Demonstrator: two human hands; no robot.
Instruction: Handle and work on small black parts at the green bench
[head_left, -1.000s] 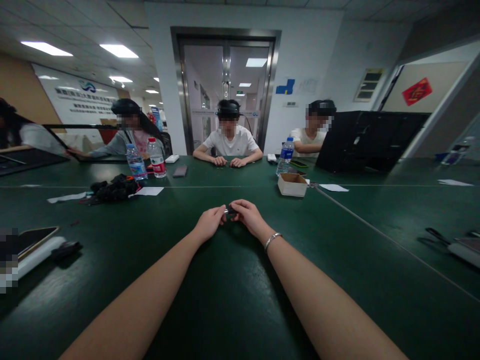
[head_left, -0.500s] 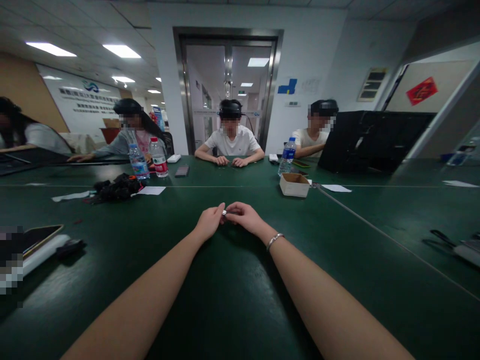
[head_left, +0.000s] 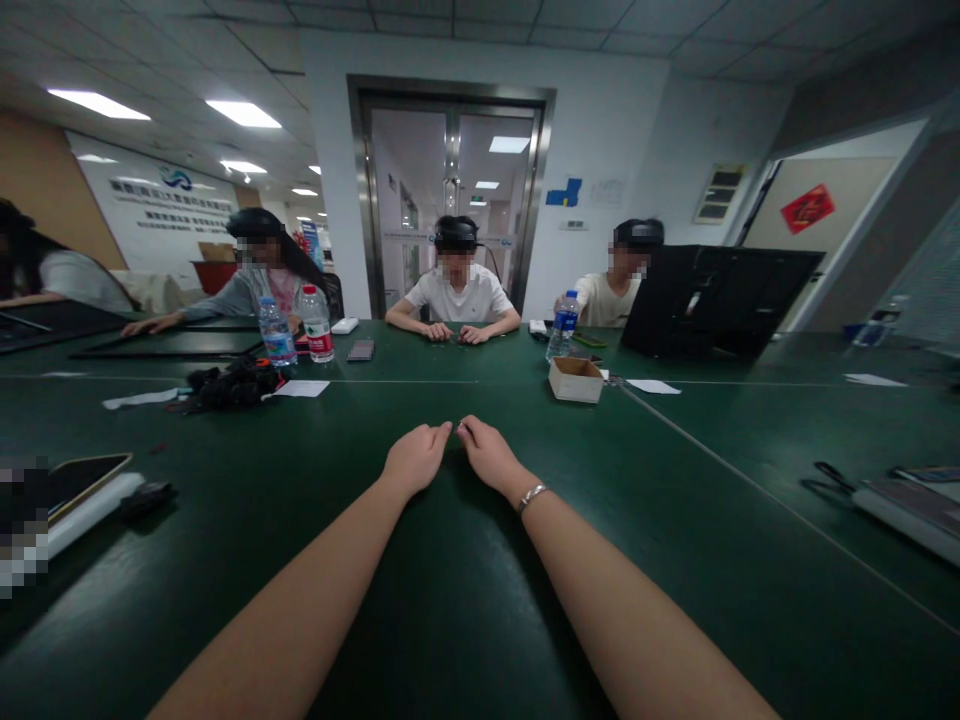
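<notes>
Over the green table (head_left: 450, 580), my left hand (head_left: 417, 458) is closed, thumb and fingers pressed together towards the right. What it holds, if anything, is hidden behind the fingers. My right hand (head_left: 489, 455), with a silver bracelet (head_left: 532, 497) at the wrist, is closed in a pinch facing it. A tiny dark, shiny bit (head_left: 462, 428) shows at its fingertips, too small to name. A narrow gap separates the two hands.
Beyond my hands stands an open white box (head_left: 575, 387), with a blue-capped water bottle (head_left: 562, 328) behind it. Black cables (head_left: 232, 385) lie at the left near two bottles. A person (head_left: 457, 300) sits opposite; a black monitor (head_left: 720, 300) is at the right.
My hands have moved slightly apart. The small silvery piece seen between them before no longer shows plainly. The camera view has tilted up a little and turned to the right.
</notes>
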